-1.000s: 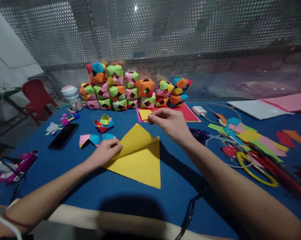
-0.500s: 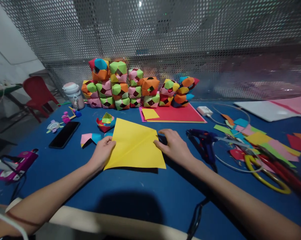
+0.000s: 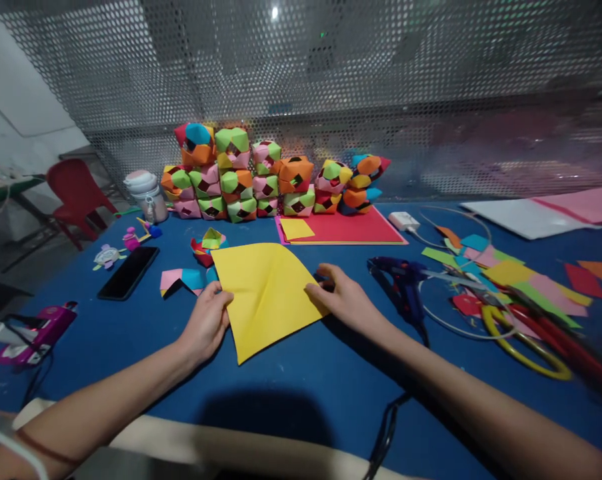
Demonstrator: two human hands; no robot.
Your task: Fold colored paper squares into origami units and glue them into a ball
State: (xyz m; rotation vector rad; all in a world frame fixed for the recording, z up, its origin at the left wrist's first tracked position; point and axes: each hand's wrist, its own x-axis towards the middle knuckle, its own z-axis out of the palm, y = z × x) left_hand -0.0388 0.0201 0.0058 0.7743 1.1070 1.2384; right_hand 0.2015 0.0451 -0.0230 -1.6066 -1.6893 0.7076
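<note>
Between my two hands, a yellow sheet of paper is held above the blue table. A diagonal crease runs through it, and its upper right side bends over in a curve. My left hand pinches the left edge between thumb and fingers. At the right corner, my right hand grips the paper between thumb and fingers. Just behind the sheet lie a folded pink and blue paper piece and a small red, green and blue folded paper piece, partly hidden by it.
Several folded paper balls are stacked along the mesh. A red sheet stack lies before them. To the right are a glue gun, paper scraps and yellow-handled scissors. A phone and bottle are left.
The yellow sheet has been turned in my hands, so one corner now points toward me, and its right side curves more. The view has shifted slightly.
</note>
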